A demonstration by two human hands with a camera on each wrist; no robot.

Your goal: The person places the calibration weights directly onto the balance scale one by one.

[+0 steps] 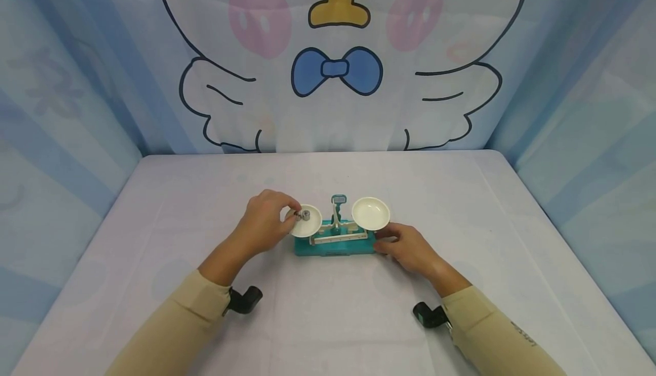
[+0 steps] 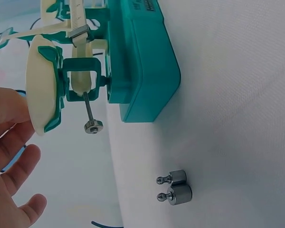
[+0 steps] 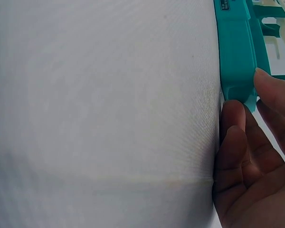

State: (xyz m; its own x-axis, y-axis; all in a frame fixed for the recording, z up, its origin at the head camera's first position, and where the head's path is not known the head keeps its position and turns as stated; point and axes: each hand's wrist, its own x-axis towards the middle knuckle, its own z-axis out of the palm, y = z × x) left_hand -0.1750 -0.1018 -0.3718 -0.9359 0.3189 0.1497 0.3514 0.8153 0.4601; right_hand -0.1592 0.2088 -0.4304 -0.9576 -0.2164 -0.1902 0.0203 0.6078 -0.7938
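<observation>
A teal balance scale [image 1: 335,245] with two cream pans stands on the table. At the left pan [image 1: 306,229], my left hand [image 1: 263,219] reaches in over the rim, its thumb and index finger pinching a small silver metal weight [image 1: 306,215] by its knob end. The pan hides those fingertips in the left wrist view. My right hand [image 1: 410,249] holds the right end of the scale's base [image 3: 237,52], thumb against its upper edge and other fingers at its end. Above that hand is the right pan [image 1: 371,214], with nothing in it.
Two more silver knobbed weights [image 2: 179,194] stand together on the table left of the scale; the left hand and arm hide them in the head view. A white cloth [image 1: 338,319] covers the table. Behind it hangs a cartoon-printed curtain [image 1: 333,119].
</observation>
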